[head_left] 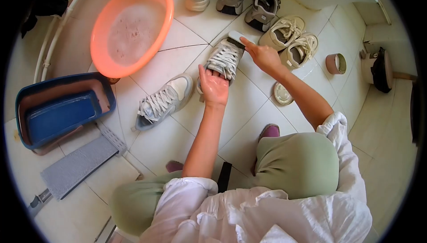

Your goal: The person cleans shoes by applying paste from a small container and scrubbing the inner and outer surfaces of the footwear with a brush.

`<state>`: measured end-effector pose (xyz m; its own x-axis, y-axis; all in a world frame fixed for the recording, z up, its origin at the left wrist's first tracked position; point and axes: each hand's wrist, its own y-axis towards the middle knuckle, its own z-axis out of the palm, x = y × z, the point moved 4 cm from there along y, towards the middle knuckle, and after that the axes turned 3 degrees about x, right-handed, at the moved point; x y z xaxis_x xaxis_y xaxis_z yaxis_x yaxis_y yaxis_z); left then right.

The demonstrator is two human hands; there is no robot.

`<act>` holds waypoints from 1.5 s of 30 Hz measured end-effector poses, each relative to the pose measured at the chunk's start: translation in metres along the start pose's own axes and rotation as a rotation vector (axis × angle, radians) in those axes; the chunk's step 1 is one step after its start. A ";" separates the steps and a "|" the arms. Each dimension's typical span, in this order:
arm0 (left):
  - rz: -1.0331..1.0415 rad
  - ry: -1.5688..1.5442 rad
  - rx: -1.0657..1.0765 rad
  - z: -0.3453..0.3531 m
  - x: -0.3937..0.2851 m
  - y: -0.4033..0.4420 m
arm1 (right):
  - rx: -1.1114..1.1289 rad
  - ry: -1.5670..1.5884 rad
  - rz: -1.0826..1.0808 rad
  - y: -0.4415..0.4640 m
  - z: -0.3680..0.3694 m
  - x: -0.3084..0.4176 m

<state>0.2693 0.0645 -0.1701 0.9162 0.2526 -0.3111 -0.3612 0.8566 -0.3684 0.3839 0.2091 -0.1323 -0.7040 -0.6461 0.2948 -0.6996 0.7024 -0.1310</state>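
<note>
My left hand [214,88] is palm up, its fingers inside the opening of a grey-and-white lace-up sneaker [223,61] and its thumb outside, holding it. In my right hand [265,59] is a scrub brush [235,36] with a pale handle and dark bristles. The bristles rest on the sneaker's toe. A matching sneaker [165,100] lies on the tiles to the left, its toe pointing up and right. The fingertips in the shoe are partly hidden by its laces and tongue.
An orange basin [167,23] of sudsy water stands at upper left. Below it are a blue tub [22,109] and a grey flat mop head [80,165]. Several grey shoes [263,7] and a cream pair [300,49] line the back. A small round tin [336,64] and a round lid [282,93] lie right.
</note>
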 end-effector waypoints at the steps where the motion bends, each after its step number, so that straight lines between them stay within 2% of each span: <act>1: 0.002 -0.016 0.011 0.001 0.000 0.002 | -0.078 0.037 -0.070 -0.001 0.001 0.008; 2: -0.002 -0.014 0.011 0.000 -0.001 0.003 | 0.060 0.011 -0.125 -0.010 0.013 0.020; 4: -0.104 0.037 -0.185 -0.003 -0.002 0.008 | 0.056 0.108 -0.265 -0.039 0.023 0.061; 5: -0.106 -0.041 -0.128 -0.003 -0.004 0.012 | -0.003 0.233 -0.298 -0.048 0.013 0.070; 6: -0.110 -0.040 -0.134 -0.008 -0.001 0.014 | -0.003 0.076 -0.328 -0.047 0.015 0.059; 9: -0.133 -0.052 -0.228 -0.024 0.005 0.018 | 0.170 -0.134 0.008 -0.009 0.009 -0.001; 12: -0.125 -0.049 -0.223 -0.022 0.003 0.019 | 0.118 -0.028 0.004 -0.003 0.008 -0.002; 13: -0.119 -0.080 -0.143 -0.018 0.004 0.019 | 0.286 0.019 -0.065 -0.017 0.017 0.025; 14: -0.117 -0.087 -0.133 -0.015 0.003 0.023 | 0.140 0.163 -0.216 -0.036 0.032 0.048; 16: -0.114 -0.051 -0.135 -0.010 -0.003 0.019 | 0.108 0.069 -0.278 -0.049 0.024 0.058; 17: -0.127 0.003 -0.242 -0.012 0.000 0.015 | 0.069 0.019 -0.277 -0.042 0.028 0.040; 18: -0.132 0.011 -0.241 -0.016 0.001 0.019 | -0.011 0.068 -0.218 -0.029 0.028 0.020; 20: -0.123 -0.115 -0.136 -0.025 0.003 0.024 | -0.032 0.003 -0.043 -0.004 0.009 -0.013; 21: -0.123 -0.109 -0.192 -0.023 0.003 0.024 | -0.096 0.046 -0.086 -0.004 0.005 -0.012; 24: -0.082 -0.040 -0.296 -0.007 0.000 0.022 | 0.109 0.245 -0.163 -0.042 0.038 0.034; 25: -0.141 -0.057 -0.241 -0.006 0.001 0.024 | 0.035 0.451 -0.229 -0.057 0.025 0.051; 26: -0.143 -0.061 -0.249 -0.010 0.003 0.026 | 0.096 0.536 -0.137 -0.062 0.019 0.055; 28: -0.145 -0.001 -0.243 -0.021 0.008 0.028 | 0.034 0.428 -0.138 -0.048 0.026 0.034; 29: -0.136 -0.015 -0.152 -0.022 0.010 0.027 | 0.029 0.400 -0.079 -0.033 0.032 0.020; 30: -0.142 -0.013 -0.156 -0.025 0.010 0.026 | -0.028 0.441 -0.056 -0.019 0.029 0.014; 32: -0.138 -0.142 -0.105 -0.023 0.006 0.028 | -0.121 0.438 -0.032 -0.002 0.022 0.008; 33: -0.106 -0.142 -0.136 -0.020 0.003 0.027 | -0.022 0.403 0.002 -0.012 0.021 0.012; 36: -0.055 -0.227 -0.094 -0.021 -0.001 0.031 | -0.118 0.480 -0.166 -0.071 0.039 0.014; 38: -0.078 -0.257 -0.138 -0.023 0.003 0.028 | -0.151 0.555 -0.163 -0.089 0.036 0.017; 39: -0.095 -0.188 -0.149 -0.020 0.006 0.024 | 0.004 0.406 -0.092 -0.083 0.033 0.017; 40: -0.113 -0.115 -0.149 -0.018 0.009 0.023 | 0.008 0.414 -0.081 -0.065 0.031 0.019; 45: -0.143 -0.151 -0.067 -0.023 0.010 0.029 | -0.067 0.354 -0.128 0.018 0.038 0.026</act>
<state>0.2635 0.0817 -0.2044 0.9726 0.1999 -0.1185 -0.2322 0.8578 -0.4586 0.3482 0.1937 -0.1632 -0.5174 -0.5947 0.6154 -0.7611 0.6485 -0.0132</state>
